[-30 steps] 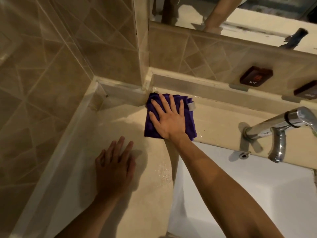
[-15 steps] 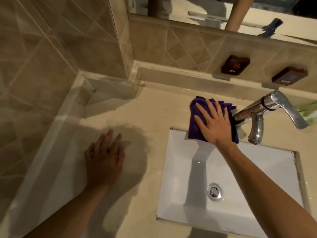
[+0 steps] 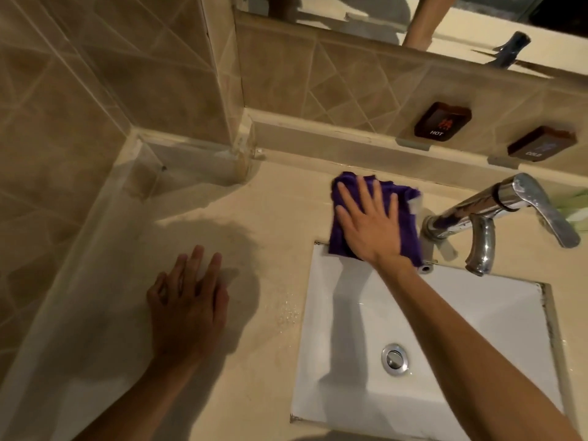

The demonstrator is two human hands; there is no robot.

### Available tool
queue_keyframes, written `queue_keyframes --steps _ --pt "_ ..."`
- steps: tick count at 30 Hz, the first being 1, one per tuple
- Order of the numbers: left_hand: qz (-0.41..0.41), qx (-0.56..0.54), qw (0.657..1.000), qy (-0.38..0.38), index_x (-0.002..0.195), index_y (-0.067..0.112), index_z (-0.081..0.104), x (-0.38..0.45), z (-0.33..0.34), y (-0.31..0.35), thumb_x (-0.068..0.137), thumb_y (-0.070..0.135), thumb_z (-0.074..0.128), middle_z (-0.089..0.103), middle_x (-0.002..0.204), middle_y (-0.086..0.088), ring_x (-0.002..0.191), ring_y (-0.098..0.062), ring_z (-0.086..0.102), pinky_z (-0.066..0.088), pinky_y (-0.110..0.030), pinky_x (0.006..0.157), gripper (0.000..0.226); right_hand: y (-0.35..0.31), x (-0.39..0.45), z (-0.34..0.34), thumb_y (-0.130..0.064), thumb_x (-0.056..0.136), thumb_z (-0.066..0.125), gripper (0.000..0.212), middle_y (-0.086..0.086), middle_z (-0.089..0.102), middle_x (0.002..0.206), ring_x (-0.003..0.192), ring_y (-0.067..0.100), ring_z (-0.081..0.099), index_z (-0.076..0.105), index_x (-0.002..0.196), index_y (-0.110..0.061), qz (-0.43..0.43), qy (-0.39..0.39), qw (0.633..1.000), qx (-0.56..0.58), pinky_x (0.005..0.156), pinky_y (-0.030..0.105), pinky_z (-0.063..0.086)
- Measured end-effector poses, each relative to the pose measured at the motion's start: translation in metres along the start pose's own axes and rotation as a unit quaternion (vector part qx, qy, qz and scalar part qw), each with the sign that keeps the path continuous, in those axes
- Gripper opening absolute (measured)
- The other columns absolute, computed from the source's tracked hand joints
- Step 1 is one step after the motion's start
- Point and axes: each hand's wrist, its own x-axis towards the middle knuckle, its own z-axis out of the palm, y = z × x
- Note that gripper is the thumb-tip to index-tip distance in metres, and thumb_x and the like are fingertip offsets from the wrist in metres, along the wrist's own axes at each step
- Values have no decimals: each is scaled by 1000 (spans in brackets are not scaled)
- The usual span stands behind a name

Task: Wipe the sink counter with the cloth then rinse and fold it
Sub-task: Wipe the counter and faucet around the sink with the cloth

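Observation:
A folded purple cloth [image 3: 410,218] lies on the beige sink counter [image 3: 280,211] just behind the white basin [image 3: 477,313], left of the chrome tap [image 3: 496,214]. My right hand [image 3: 369,227] lies flat on the cloth with fingers spread, pressing it down; the cloth's lower edge hangs slightly over the basin rim. My left hand [image 3: 187,300] rests palm down on the counter to the left of the basin, holding nothing.
A tiled wall and a corner ledge [image 3: 191,167] bound the counter on the left and behind. HOT [image 3: 442,124] and COLD [image 3: 541,144] plates sit on the back wall below a mirror. The drain [image 3: 394,359] lies in the basin. Water droplets [image 3: 288,310] lie on the counter.
My right hand slid the cloth from the back left corner rightward along the counter to beside the tap, then stayed there. The left hand stayed put while the view shifted.

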Motion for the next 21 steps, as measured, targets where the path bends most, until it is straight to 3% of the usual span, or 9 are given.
queue_keyframes --steps 3,8,11,16,21 --pt "1 -6 1000 6 147 24 52 0 -1 2 102 39 36 41 160 -8 143 -33 44 32 -55 107 50 -60 14 3 -54 105 15 55 -5 4 170 157 25 -2 13 158 -41 -48 6 999 4 123 58 -3" --pt "-8 -20 1000 -7 146 25 53 0 0 0 99 39 40 41 160 -6 144 -32 42 29 -54 108 50 -109 26 4 -56 104 12 57 -6 -1 170 156 24 -9 9 159 -41 -94 -24 995 21 122 58 -11" --pt "-17 -27 999 -4 145 27 54 0 0 0 98 40 40 42 159 -4 143 -30 44 30 -53 108 50 -103 27 2 -62 102 13 57 -10 -1 170 156 21 -10 10 157 -46 -105 -35 993 43 122 56 -13" --pt "-23 -28 999 3 143 28 56 1 1 0 99 41 37 45 157 -3 143 -29 45 30 -52 107 50 -57 24 -1 -64 101 15 55 -14 4 169 156 17 -2 13 155 -53 -147 -27 988 31 124 52 -2" --pt "-17 -19 1000 16 142 27 57 0 1 2 98 38 40 46 157 -3 142 -29 46 33 -52 103 48 15 12 -6 -64 101 20 56 -11 11 169 156 19 6 19 155 -51 -82 13 996 28 124 53 1"
